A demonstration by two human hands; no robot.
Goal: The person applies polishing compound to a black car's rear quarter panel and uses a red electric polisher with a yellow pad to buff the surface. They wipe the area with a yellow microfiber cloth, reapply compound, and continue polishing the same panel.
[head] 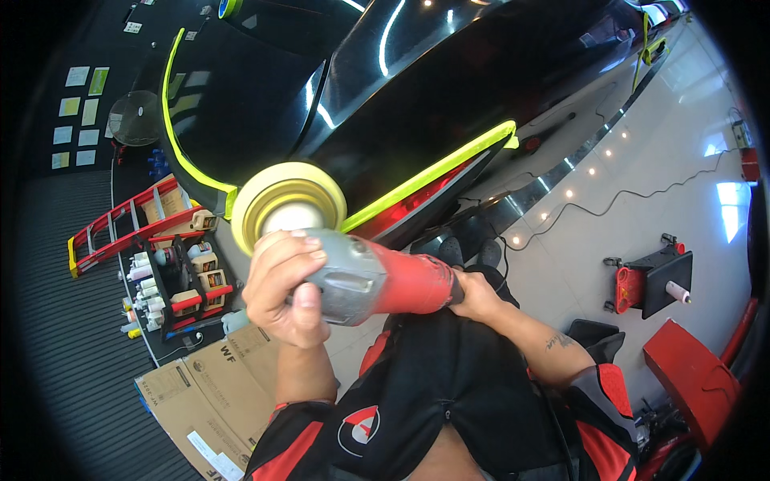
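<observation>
A red and grey power polisher [391,279] with a yellow round pad [242,210] is held in both hands. My left hand [283,288] wraps around its grey head, just behind the pad. My right hand [478,296] grips its rear end, partly hidden by the body of the tool. The pad overlaps a glossy black car body [385,114]; whether it touches the paint cannot be told. Yellow-green masking tape [433,174] runs along a red tail light [415,201]. More tape [171,126] curves along a dark edge to the left.
At left are a red ladder [129,219], a rack of bottles [180,282] and a flattened cardboard box [210,397]. A power cord [643,195] crosses the floor at right, near a wheeled stool [646,282] with a bottle on it and a red box [692,379].
</observation>
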